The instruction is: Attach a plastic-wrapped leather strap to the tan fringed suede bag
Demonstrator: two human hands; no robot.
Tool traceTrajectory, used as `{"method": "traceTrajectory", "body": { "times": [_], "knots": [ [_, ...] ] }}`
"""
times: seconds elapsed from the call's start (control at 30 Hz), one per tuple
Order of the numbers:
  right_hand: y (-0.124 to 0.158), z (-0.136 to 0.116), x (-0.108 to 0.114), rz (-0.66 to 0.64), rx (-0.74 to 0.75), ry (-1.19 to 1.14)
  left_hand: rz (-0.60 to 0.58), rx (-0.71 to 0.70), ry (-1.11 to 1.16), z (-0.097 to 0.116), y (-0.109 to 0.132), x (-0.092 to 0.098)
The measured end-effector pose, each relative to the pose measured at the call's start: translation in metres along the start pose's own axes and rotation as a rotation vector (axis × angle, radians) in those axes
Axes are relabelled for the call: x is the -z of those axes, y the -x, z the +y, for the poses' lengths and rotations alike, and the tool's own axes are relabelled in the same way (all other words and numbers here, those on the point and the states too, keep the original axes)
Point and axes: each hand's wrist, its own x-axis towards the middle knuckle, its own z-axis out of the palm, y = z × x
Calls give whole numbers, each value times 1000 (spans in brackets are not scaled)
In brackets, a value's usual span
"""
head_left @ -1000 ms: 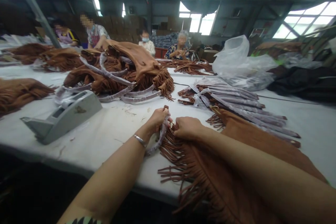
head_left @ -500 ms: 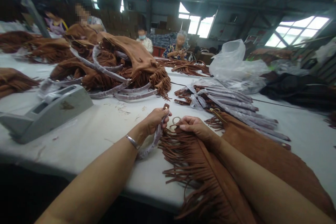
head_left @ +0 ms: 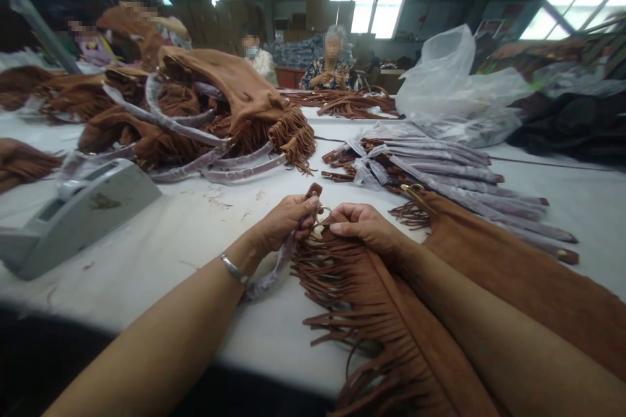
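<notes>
My left hand point(head_left: 286, 221) pinches a strap point(head_left: 274, 272) wrapped in clear plastic. The strap's brown end tab point(head_left: 313, 190) sticks up above my thumb, and the rest hangs below the wrist. My right hand point(head_left: 364, 228) grips the corner of a brown fringed bag point(head_left: 391, 313), whose fringe fans out to the left. Between my fingertips is a metal ring point(head_left: 323, 210) at the bag's corner, close to the strap end. Whether the strap passes through the ring I cannot tell. Another brown bag piece point(head_left: 513, 273) lies right of my right forearm.
A grey tape dispenser point(head_left: 92, 208) stands at the left. Behind it are piled fringed bags point(head_left: 229, 85) with wrapped handles. Several wrapped straps point(head_left: 440, 169) lie bundled at the right, before a clear plastic bag point(head_left: 450, 91). Co-workers point(head_left: 330, 65) are across the table.
My hands have come closer together, bringing the strap end up against the metal ring. The camera view has tilted down slightly. A co-worker at the back left has lifted a brown piece.
</notes>
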Motion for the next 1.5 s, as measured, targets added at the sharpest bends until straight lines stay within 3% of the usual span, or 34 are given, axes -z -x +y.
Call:
{"method": "traceTrajectory", "body": {
  "times": [0.43, 0.93, 1.2, 1.33, 1.5],
  "knots": [
    [6, -4, -2, 41, 21, 14, -108, -37, -37, -1, 10, -4],
    [9, -10, -8, 132, -20, 207, 14, -81, -196, -3, 12, -10],
    [13, -10, -7, 8, -46, 248, -123, -46, -100, -4, 11, -15],
    [16, -15, -5, -53, -49, 219, -161, -23, -219, 8, 8, -12],
    [24, -24, -8, -81, -68, 150, -291, 6, -477, 43, 11, -11]
  ]
}}
